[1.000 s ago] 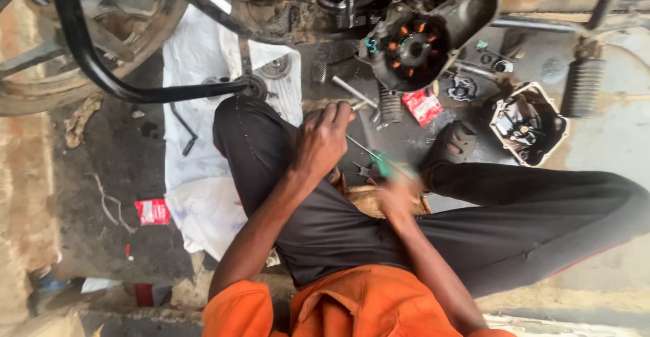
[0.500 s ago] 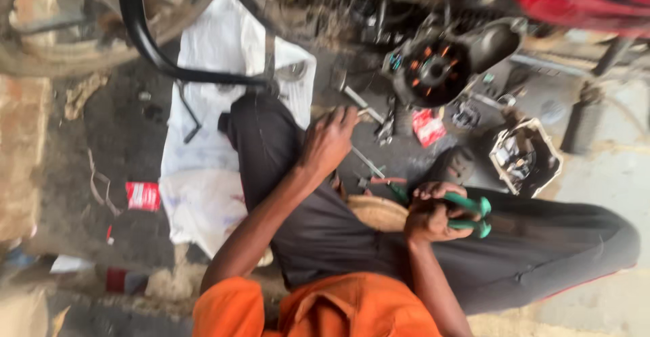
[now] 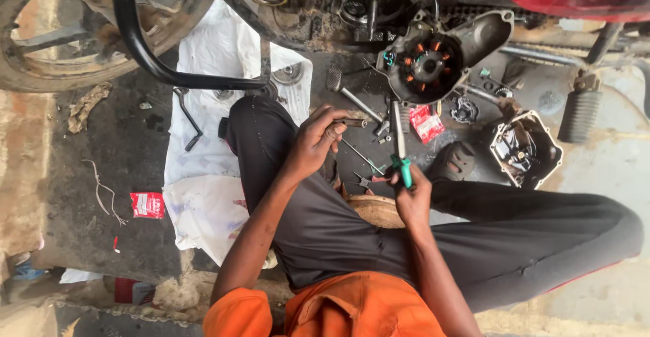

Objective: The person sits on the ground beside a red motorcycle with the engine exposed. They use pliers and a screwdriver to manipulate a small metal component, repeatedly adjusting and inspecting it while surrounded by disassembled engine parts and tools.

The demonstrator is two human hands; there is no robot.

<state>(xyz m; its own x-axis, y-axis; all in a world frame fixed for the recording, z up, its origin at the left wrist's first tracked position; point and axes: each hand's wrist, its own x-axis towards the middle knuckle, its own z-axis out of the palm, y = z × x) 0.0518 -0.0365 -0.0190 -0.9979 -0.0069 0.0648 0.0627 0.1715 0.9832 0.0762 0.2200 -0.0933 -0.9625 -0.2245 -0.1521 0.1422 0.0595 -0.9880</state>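
A small red and white packet (image 3: 147, 204) lay on the dark ground left of the white cloth (image 3: 203, 168); another red packet (image 3: 426, 123) lay below the round engine cover (image 3: 433, 59).

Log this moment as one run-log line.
left hand: holds small dark metal part | right hand: grips green-handled pliers, tip up | round engine cover: ahead

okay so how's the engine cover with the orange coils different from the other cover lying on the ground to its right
The round cover with orange coils sits close under the motorcycle engine, its ring of copper-orange windings facing up. The squarer cover lies farther out on the ground beside the footpeg and shows grey metal parts inside, no coils. Both are dark, greasy and open side up.
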